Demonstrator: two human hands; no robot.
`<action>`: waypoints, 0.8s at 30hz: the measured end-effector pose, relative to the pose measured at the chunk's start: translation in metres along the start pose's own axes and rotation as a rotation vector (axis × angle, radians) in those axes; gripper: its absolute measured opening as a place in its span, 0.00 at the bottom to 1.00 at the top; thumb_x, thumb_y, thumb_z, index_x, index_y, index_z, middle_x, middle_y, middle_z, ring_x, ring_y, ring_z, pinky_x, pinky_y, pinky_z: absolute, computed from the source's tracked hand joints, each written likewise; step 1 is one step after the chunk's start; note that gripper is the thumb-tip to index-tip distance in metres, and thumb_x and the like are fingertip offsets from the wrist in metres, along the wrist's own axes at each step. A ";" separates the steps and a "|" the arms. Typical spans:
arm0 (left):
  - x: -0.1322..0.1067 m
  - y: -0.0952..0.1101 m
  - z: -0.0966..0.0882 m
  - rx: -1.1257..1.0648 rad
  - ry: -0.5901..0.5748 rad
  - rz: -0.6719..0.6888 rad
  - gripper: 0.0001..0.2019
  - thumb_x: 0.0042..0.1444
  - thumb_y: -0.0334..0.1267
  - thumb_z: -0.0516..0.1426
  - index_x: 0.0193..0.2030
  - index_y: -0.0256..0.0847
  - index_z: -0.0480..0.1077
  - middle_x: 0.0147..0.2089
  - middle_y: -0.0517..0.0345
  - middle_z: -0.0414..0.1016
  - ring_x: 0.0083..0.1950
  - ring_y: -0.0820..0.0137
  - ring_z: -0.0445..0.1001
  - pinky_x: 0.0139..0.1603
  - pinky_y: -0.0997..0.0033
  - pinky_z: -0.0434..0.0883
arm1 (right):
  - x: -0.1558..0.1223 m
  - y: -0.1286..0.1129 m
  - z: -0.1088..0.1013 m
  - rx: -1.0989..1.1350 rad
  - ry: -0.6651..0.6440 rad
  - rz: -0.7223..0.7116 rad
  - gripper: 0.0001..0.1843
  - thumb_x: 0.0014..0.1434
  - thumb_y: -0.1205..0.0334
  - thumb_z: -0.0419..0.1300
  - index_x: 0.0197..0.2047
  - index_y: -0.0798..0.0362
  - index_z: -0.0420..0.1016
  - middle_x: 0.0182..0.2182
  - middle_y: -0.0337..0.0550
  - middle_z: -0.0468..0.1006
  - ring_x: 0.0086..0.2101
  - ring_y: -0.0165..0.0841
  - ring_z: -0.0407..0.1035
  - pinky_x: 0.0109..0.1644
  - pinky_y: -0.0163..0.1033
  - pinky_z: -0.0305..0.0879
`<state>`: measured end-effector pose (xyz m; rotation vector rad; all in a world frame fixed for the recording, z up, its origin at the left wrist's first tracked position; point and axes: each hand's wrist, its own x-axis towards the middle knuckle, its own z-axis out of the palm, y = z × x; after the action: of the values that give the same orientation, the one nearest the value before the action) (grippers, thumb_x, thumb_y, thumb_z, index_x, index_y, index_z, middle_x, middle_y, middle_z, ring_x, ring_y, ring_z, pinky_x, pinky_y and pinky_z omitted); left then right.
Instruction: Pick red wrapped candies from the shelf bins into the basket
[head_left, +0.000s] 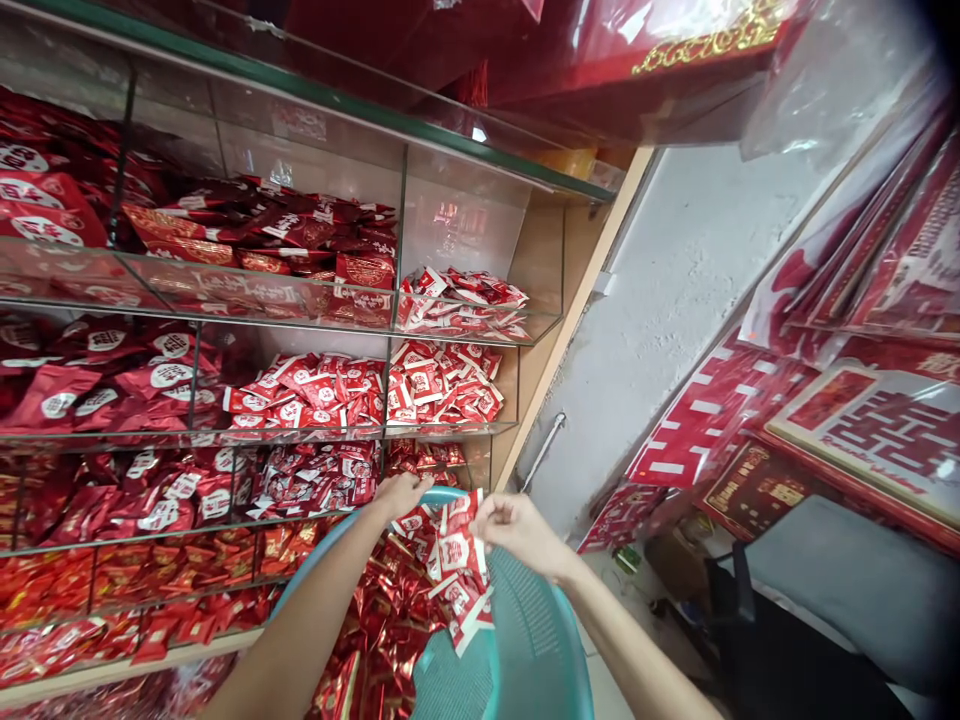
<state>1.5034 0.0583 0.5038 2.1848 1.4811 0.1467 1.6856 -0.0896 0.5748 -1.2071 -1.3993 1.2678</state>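
Note:
A teal plastic basket (pixel 574 650) stands below me, with a mesh-like patterned inside. My left hand (pixel 401 497) is closed at its far rim. My right hand (pixel 517 530) is over the basket, with thumb and fingertips pinched at the edge of a small red-and-white wrapped packet (pixel 459 512). Just below lie several similar red-and-white packets (pixel 459 560), overlapping one another. Shiny dark red foil packets (pixel 382 610) fill the basket's left side, partly hidden by my left forearm.
Ahead and left, a glass-divided shelf (pixel 457 432) holds heaps of red packets. Red-and-white packets (pixel 442 385) fill a compartment near its right end. A glass shelf (pixel 360 110) with red boxes hangs overhead. On the right are red printed decorations (pixel 885 420) and a black chair (pixel 795 610).

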 end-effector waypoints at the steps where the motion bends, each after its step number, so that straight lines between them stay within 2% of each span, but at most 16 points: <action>1: 0.000 0.000 0.001 -0.002 0.002 -0.001 0.32 0.53 0.64 0.38 0.34 0.43 0.73 0.39 0.50 0.78 0.43 0.58 0.74 0.44 0.64 0.66 | -0.001 0.013 0.003 -0.012 -0.042 0.022 0.15 0.44 0.53 0.67 0.25 0.55 0.70 0.18 0.36 0.70 0.20 0.26 0.64 0.25 0.33 0.60; 6: 0.002 -0.003 0.003 -0.008 0.015 -0.010 0.33 0.52 0.66 0.37 0.33 0.43 0.73 0.38 0.50 0.78 0.41 0.59 0.75 0.42 0.64 0.66 | 0.002 0.060 0.009 -0.028 -0.152 0.078 0.17 0.44 0.51 0.67 0.25 0.54 0.67 0.18 0.34 0.69 0.20 0.25 0.61 0.25 0.32 0.56; 9: 0.003 -0.004 0.004 0.010 0.017 0.015 0.33 0.52 0.65 0.37 0.32 0.44 0.73 0.38 0.49 0.78 0.41 0.58 0.75 0.42 0.63 0.67 | 0.008 0.079 0.006 -0.051 -0.117 0.041 0.17 0.45 0.50 0.66 0.26 0.54 0.66 0.19 0.34 0.68 0.21 0.26 0.60 0.26 0.32 0.55; 12: 0.002 -0.003 0.002 0.020 0.018 0.019 0.33 0.52 0.64 0.37 0.33 0.43 0.74 0.38 0.48 0.78 0.41 0.57 0.75 0.42 0.62 0.67 | 0.011 0.093 0.000 -0.167 -0.031 -0.029 0.15 0.48 0.53 0.64 0.24 0.53 0.64 0.20 0.33 0.66 0.21 0.26 0.58 0.26 0.32 0.54; 18: -0.002 0.002 -0.001 0.021 0.015 -0.018 0.33 0.53 0.64 0.37 0.33 0.42 0.74 0.39 0.47 0.78 0.43 0.55 0.74 0.43 0.61 0.67 | 0.005 0.096 -0.005 -0.573 0.126 -0.145 0.08 0.52 0.68 0.56 0.23 0.53 0.63 0.24 0.36 0.66 0.25 0.27 0.60 0.29 0.32 0.55; 24: -0.005 0.004 -0.003 0.020 0.000 -0.014 0.32 0.53 0.63 0.38 0.32 0.42 0.73 0.39 0.49 0.78 0.42 0.58 0.75 0.43 0.63 0.67 | -0.006 0.094 0.001 -0.768 0.217 -0.112 0.07 0.52 0.72 0.54 0.25 0.54 0.64 0.27 0.38 0.68 0.28 0.29 0.63 0.33 0.33 0.56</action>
<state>1.5037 0.0534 0.5095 2.1894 1.5040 0.1283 1.6950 -0.0950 0.4814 -1.6725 -1.8208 0.4863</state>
